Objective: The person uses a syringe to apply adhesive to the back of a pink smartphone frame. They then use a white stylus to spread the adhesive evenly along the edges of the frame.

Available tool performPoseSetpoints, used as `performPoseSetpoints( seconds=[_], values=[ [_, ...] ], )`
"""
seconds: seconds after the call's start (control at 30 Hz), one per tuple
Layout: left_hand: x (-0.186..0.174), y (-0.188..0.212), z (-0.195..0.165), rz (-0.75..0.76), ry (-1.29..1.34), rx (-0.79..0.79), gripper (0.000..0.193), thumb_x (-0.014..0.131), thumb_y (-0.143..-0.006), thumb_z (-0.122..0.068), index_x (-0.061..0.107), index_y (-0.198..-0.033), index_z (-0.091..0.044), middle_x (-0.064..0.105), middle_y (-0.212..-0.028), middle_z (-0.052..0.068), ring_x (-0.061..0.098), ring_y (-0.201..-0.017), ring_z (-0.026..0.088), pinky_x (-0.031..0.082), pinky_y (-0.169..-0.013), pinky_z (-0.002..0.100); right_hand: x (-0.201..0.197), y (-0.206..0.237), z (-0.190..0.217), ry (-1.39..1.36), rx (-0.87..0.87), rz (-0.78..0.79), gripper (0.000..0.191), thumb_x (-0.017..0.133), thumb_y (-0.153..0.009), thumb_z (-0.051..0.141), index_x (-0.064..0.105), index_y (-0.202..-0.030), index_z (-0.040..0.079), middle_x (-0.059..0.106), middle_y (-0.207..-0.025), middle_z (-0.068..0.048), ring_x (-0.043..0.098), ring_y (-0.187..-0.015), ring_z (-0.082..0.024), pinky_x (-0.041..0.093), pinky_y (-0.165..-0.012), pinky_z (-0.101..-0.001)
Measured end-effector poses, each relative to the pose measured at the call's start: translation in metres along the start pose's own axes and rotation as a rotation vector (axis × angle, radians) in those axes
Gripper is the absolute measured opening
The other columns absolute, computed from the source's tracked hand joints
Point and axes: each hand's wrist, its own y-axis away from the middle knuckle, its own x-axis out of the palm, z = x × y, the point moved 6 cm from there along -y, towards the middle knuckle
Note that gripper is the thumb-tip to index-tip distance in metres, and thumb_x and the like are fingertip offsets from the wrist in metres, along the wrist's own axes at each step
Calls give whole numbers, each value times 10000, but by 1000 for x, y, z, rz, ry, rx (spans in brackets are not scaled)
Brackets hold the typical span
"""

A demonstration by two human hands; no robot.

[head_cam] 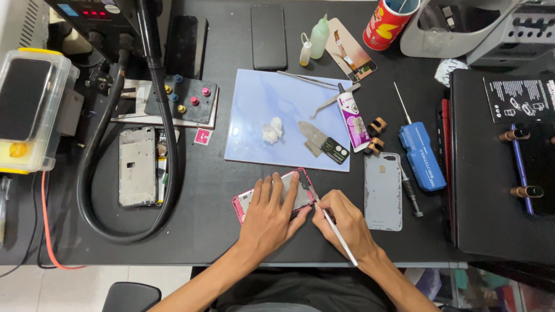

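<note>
Hands at near edge of dark worktop [219, 231], both on one job. Left hand [270, 216] lies flat, fingers spread, pressing down on a pink-framed phone body [245, 203] that sits slightly tilted just below the pale blue mat [254, 115]. Right hand [342, 222] pinches a thin white tool [341, 238], held like a pen, its tip at the phone's right end; exact contact point too small to tell.

On the mat: crumpled white wad [272, 130], metal pry blade [312, 137], small dark camera part [335, 151], metal tweezers [315, 81]. Purple-and-white glue tube [354, 118] lies across the mat's right edge. Just right of the hands, a grey phone back cover [383, 192]; beyond it a blue-handled screwdriver [421, 153]. Well to the left, a bare metal phone frame [137, 167] inside the loop of a black hose [165, 115]. Black phone [269, 36] lies at the far edge.
</note>
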Motion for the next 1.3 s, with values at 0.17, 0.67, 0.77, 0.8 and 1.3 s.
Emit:
performPoseSetpoints(
  seconds=[0.17, 0.67, 0.77, 0.8, 1.3],
  values=[
    [1, 0, 1, 3, -4, 1, 739, 693, -921, -428, 498, -1421, 80, 560, -1267, 359, 549, -1138, 477, 427, -1034, 555, 0, 1, -3, 15, 42, -7, 184, 726, -827, -28, 551, -882, -7, 578, -790, -117, 599, -630, -219, 498, -569, -331],
    [-1, 0, 0, 9, -12, 6, 737, 692, -924, -427, 502, -1416, 89, 564, -1257, 356, 549, -1131, 468, 428, -1036, 546, -2, -2, 2, 119, -43, -18, 211, 759, -763, -5, 574, -858, 31, 590, -789, -80, 562, -685, -254, 418, -711, -365],
    [-1, -1, 0, 9, -12, 6, 738, 692, -928, -428, 500, -1417, 90, 566, -1258, 354, 548, -1125, 466, 428, -1036, 545, -3, -2, 1, 118, -38, -11, 207, 761, -775, -7, 576, -857, 36, 586, -790, -79, 552, -692, -261, 425, -712, -363],
    [-1, -1, 0, 12, -11, 8, 742, 692, -930, -430, 499, -1420, 93, 567, -1257, 354, 547, -1121, 465, 428, -1034, 545, -3, -2, 1, 113, -40, -10, 209, 762, -778, -7, 573, -852, 38, 581, -785, -78, 550, -693, -261, 427, -715, -363],
    [0, 0, 0, 8, -11, 2, 732, 691, -924, -422, 502, -1416, 86, 563, -1262, 354, 550, -1116, 465, 431, -1030, 547, -1, -2, -4, 107, 15, -6, 198, 758, -787, -1, 585, -878, 26, 613, -816, -93, 553, -719, -283, 462, -689, -374]
  ],
)
